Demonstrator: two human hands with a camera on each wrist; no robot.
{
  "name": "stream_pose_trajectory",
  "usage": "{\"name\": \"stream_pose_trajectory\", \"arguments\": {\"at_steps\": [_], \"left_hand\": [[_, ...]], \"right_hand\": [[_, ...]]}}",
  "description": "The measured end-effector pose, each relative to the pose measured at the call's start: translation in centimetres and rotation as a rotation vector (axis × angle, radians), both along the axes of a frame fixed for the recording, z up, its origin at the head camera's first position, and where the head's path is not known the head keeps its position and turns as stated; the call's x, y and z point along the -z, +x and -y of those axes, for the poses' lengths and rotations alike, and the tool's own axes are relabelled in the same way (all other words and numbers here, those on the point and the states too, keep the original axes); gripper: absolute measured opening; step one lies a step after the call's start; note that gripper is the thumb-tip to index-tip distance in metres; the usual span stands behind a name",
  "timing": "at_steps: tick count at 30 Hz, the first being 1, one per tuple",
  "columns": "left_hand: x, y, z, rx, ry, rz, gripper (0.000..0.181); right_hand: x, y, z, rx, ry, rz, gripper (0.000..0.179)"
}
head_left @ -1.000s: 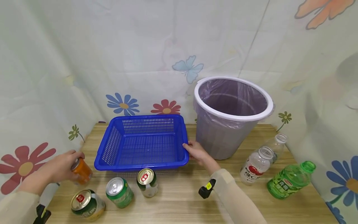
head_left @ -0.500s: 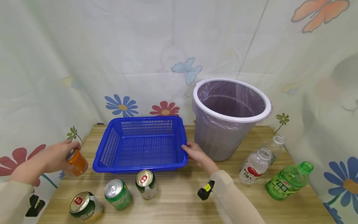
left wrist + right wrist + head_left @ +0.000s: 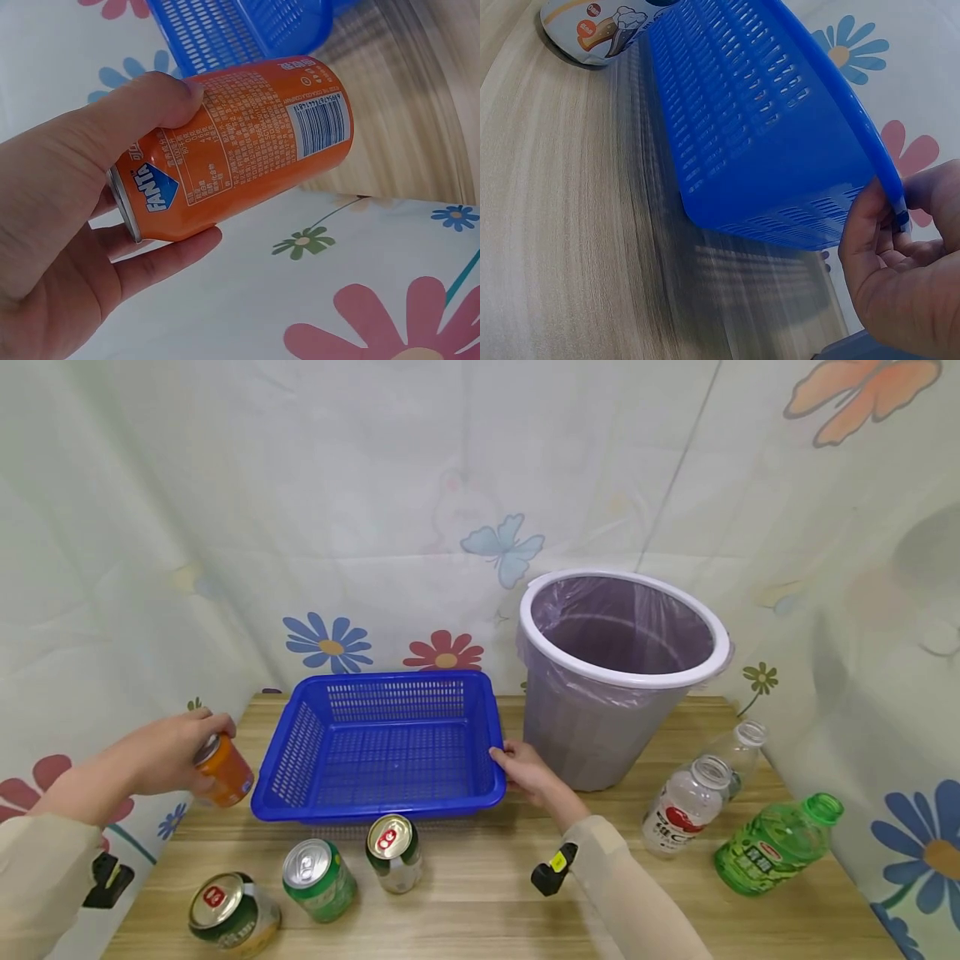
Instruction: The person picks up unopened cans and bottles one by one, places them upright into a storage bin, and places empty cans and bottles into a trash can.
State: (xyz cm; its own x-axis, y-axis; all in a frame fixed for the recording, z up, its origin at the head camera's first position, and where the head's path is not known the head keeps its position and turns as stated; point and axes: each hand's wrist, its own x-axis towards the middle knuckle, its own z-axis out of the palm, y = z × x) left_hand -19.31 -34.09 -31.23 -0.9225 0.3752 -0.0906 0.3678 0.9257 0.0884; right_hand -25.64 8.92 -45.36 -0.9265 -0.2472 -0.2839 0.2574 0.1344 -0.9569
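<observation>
My left hand point(image 3: 174, 750) grips an orange Fanta can point(image 3: 226, 772) near its top, thumb on one side and fingers on the other. The can is tilted and held just left of the blue basket point(image 3: 491, 718). In the left wrist view the Fanta can point(image 3: 247, 150) shows its barcode, with the basket's wall behind it. My right hand point(image 3: 528, 770) pinches the basket's right rim. Up close in the right wrist view, the thumb and curled fingers point(image 3: 866, 232) hold that rim. The inside of the basket shows only its slatted floor.
Before the basket stand a green can point(image 3: 321, 881) and two gold-topped cans, one in the middle point(image 3: 395, 853) and one at the left point(image 3: 235, 912). A lined bin point(image 3: 592, 727) stands right of the basket. Two clear bottles point(image 3: 686, 806) and a green bottle point(image 3: 776, 847) are at the right.
My left hand has lifted the Fanta can off the table and brought it up and slightly right, toward the basket's left side. The right hand keeps its hold on the rim.
</observation>
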Motion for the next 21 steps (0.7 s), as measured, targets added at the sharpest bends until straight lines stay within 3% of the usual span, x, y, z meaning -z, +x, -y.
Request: {"name": "stream_pose_trajectory", "arguments": {"at_steps": [14,21], "left_hand": [[-1.2,-0.8,-2.3,0.041,-0.001,0.014,0.051],[-1.2,-1.4,-3.7,0.059,-0.011,0.027,0.051]], "right_hand": [[0.4,-0.2,-0.1,-0.015,-0.014,-0.001,0.033],[0.4,-0.3,0.0,0.000,-0.007,0.006,0.034]]}}
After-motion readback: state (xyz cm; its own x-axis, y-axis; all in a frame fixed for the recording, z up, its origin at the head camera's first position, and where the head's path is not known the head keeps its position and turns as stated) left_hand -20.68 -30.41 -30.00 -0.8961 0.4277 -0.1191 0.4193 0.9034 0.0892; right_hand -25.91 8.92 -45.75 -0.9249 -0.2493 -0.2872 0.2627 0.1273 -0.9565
